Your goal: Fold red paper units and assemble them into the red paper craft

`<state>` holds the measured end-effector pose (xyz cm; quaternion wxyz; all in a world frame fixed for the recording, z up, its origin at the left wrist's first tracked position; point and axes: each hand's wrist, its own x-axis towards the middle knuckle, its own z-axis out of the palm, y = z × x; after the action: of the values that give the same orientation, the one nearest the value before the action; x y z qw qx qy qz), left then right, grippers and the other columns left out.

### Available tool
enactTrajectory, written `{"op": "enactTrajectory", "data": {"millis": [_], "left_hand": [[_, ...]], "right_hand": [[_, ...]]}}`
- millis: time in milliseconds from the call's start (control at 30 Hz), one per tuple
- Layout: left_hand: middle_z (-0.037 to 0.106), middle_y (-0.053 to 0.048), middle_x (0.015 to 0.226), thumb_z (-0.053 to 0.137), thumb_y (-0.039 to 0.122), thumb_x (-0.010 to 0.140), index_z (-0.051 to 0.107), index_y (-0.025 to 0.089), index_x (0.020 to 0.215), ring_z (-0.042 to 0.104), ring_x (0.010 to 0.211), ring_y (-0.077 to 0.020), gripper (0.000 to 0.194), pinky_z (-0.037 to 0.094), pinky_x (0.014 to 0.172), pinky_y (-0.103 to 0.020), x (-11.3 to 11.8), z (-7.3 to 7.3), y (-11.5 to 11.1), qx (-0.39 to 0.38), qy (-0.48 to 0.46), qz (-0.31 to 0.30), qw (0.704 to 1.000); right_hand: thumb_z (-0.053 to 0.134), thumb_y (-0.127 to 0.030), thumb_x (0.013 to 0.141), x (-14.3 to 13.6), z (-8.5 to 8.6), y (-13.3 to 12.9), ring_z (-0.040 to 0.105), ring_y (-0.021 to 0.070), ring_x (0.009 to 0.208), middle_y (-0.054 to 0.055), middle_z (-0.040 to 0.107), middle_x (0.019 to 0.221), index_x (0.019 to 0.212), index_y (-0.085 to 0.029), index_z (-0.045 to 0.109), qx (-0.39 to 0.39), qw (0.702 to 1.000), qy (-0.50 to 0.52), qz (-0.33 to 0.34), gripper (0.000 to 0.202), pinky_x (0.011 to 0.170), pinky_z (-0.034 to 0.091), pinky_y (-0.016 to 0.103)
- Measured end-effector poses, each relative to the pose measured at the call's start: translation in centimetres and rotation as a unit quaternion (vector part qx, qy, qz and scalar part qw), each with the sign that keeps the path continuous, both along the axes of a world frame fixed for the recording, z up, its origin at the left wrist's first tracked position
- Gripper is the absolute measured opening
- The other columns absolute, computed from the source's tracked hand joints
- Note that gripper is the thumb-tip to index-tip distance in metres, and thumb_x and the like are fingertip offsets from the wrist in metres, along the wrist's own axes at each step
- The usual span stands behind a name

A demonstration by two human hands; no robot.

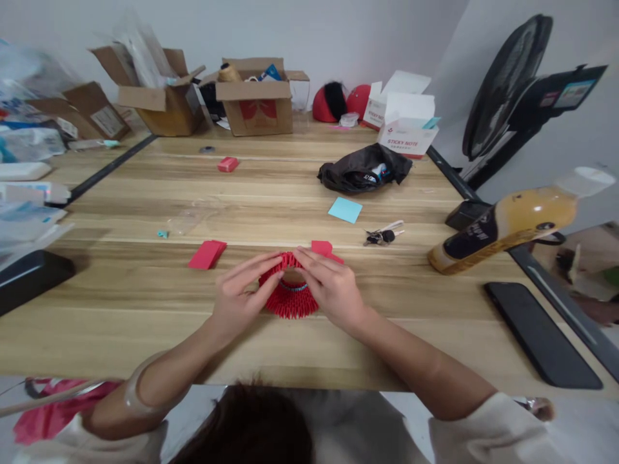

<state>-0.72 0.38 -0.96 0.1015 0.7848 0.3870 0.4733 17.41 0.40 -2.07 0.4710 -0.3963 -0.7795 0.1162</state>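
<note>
A red ring of folded paper pieces [293,303], with a light blue band along its inner edge, rests on the wooden table near the front. Around its left side my left hand [242,290] is closed, fingertips on the far rim. My right hand [333,283] grips the ring's right side, its fingertips also at the far rim, close to those of the left. Red paper slips [207,254] lie left of the hands. More red paper [322,247] sits just behind my right hand, partly hidden by it.
Beyond the hands are a blue note [345,210], keys [383,236] and a black bag [365,169]. A juice bottle [503,225] and a phone [541,332] are at right. Cardboard boxes [256,106] line the back; a black object [33,277] is at left.
</note>
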Motion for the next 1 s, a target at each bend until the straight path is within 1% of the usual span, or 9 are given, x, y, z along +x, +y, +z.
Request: {"op": "enactTrajectory", "data": {"millis": [167,267,367,500,600,700,800,900,1000], "left_hand": [[0.069,-0.009,0.107,0.062,0.008,0.079,0.068,0.017,0.102,0.068,0.094,-0.0192,0.026,0.057,0.085,-0.032,-0.2,-0.4,0.0,0.066,0.033,0.006,0.997],[0.07,-0.007,0.104,0.062,0.009,0.079,0.067,0.017,0.101,0.068,0.091,-0.0187,0.024,0.057,0.084,-0.033,-0.1,-0.6,-0.1,0.081,0.037,0.042,0.995],[0.07,-0.008,0.1,0.061,0.01,0.079,0.066,0.015,0.096,0.068,0.09,-0.019,0.018,0.058,0.081,-0.033,0.0,-0.6,-0.1,0.06,0.023,0.084,0.994],[0.068,-0.01,0.108,0.062,0.014,0.08,0.063,0.014,0.104,0.066,0.098,-0.0217,0.025,0.056,0.086,-0.036,0.2,-0.2,-0.2,0.033,0.052,0.099,0.993],[0.067,-0.009,0.113,0.063,0.013,0.08,0.062,0.016,0.111,0.066,0.099,-0.0215,0.032,0.054,0.091,-0.035,0.3,-0.1,-0.2,0.082,0.09,0.088,0.989],[0.069,-0.007,0.109,0.061,0.01,0.081,0.064,0.017,0.109,0.068,0.095,-0.0196,0.03,0.057,0.087,-0.03,0.2,-0.5,-0.3,0.141,0.11,0.079,0.981],[0.07,-0.009,0.106,0.06,0.008,0.081,0.065,0.015,0.106,0.069,0.093,-0.0198,0.026,0.058,0.085,-0.029,0.1,-0.8,-0.2,0.161,0.124,0.083,0.976],[0.072,-0.009,0.101,0.061,0.009,0.081,0.066,0.014,0.101,0.07,0.089,-0.0194,0.022,0.059,0.082,-0.029,0.1,-0.7,-0.2,0.156,0.107,0.1,0.977],[0.071,-0.009,0.102,0.063,0.011,0.08,0.066,0.014,0.101,0.069,0.091,-0.0201,0.022,0.058,0.084,-0.031,0.3,-0.4,-0.2,0.142,0.098,0.113,0.979]], "right_hand": [[0.04,-0.009,0.09,0.2,-0.3,0.1,0.058,0.0185,0.114,0.009,0.062,0.122,0.121,-0.017,0.058,0.006,0.999,-0.04,0.035,0.037,0.101,0.047,0.035],[0.049,-0.017,0.089,0.2,-0.2,0.3,0.059,0.0185,0.114,0.007,0.062,0.123,0.125,-0.021,0.055,-0.029,0.999,0.021,0.033,0.037,0.1,0.048,0.035],[0.061,-0.024,0.081,0.0,-0.1,0.3,0.058,0.0212,0.115,0.007,0.06,0.126,0.131,-0.024,0.049,-0.086,0.993,0.082,0.002,0.051,0.099,0.048,0.038],[0.049,-0.016,0.087,-0.5,-0.5,0.0,0.055,0.0187,0.118,0.005,0.062,0.122,0.123,-0.026,0.057,-0.076,0.991,0.111,0.005,0.038,0.101,0.046,0.038],[0.045,-0.016,0.089,-0.9,-1.1,-0.2,0.055,0.0179,0.118,0.006,0.057,0.128,0.124,-0.025,0.057,-0.06,0.993,0.099,0.014,0.037,0.103,0.044,0.037],[0.042,-0.013,0.09,-1.1,-1.5,-0.3,0.052,0.0187,0.122,0.007,0.051,0.135,0.126,-0.024,0.055,-0.051,0.996,0.064,0.029,0.04,0.105,0.043,0.036],[0.038,-0.011,0.09,-1.1,-1.4,-0.3,0.05,0.0196,0.124,0.007,0.048,0.137,0.127,-0.024,0.054,-0.055,0.997,0.046,0.038,0.042,0.105,0.042,0.037],[0.047,-0.019,0.088,-1.0,-0.9,-0.3,0.049,0.0205,0.125,0.008,0.05,0.136,0.133,-0.024,0.046,-0.074,0.995,0.07,0.02,0.045,0.105,0.042,0.039],[0.057,-0.024,0.083,-0.9,-0.7,-0.3,0.043,0.0211,0.129,0.008,0.048,0.138,0.14,-0.025,0.034,-0.098,0.991,0.086,0.001,0.061,0.106,0.04,0.042]]}}
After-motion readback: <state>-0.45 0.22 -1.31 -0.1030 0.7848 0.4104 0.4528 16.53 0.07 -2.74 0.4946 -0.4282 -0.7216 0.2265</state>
